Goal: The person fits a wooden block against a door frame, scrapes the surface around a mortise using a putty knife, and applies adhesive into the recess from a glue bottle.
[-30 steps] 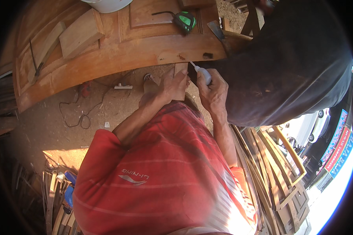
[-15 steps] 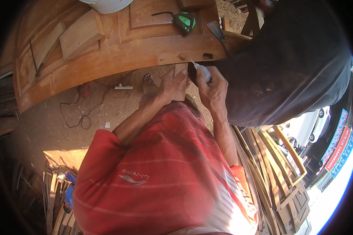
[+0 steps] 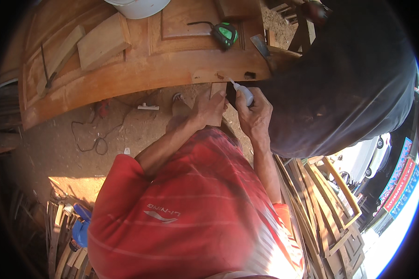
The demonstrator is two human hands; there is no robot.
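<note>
Closed around a small white squeeze bottle (image 3: pixel 245 95), my right hand (image 3: pixel 255 111) tilts its thin nozzle toward the near edge of a brown panelled wooden door (image 3: pixel 167 66). The nozzle tip is close to a rough, dark reddish patch (image 3: pixel 219 76) in the door's surface. To the right of that patch is a dark slot (image 3: pixel 250 75). My left hand (image 3: pixel 209 108) grips a flat, pale piece of wood (image 3: pixel 215 118), which stands against the door's edge. Part of that piece is hidden behind my fingers.
On the door lie a green and black tape measure (image 3: pixel 225 35), a flat blade (image 3: pixel 260 45), wood blocks (image 3: pixel 104 42) and a white bucket (image 3: pixel 138 6). A person's dark-clothed leg (image 3: pixel 340 88) is close on my right. Stacked timber (image 3: pixel 319 195) stands behind it; a cable (image 3: pixel 97 144) lies on the ground.
The whole view has shifted slightly, so the door and both hands appear a little lower and further right. Both hands keep their holds, and the nozzle stays by the patch.
</note>
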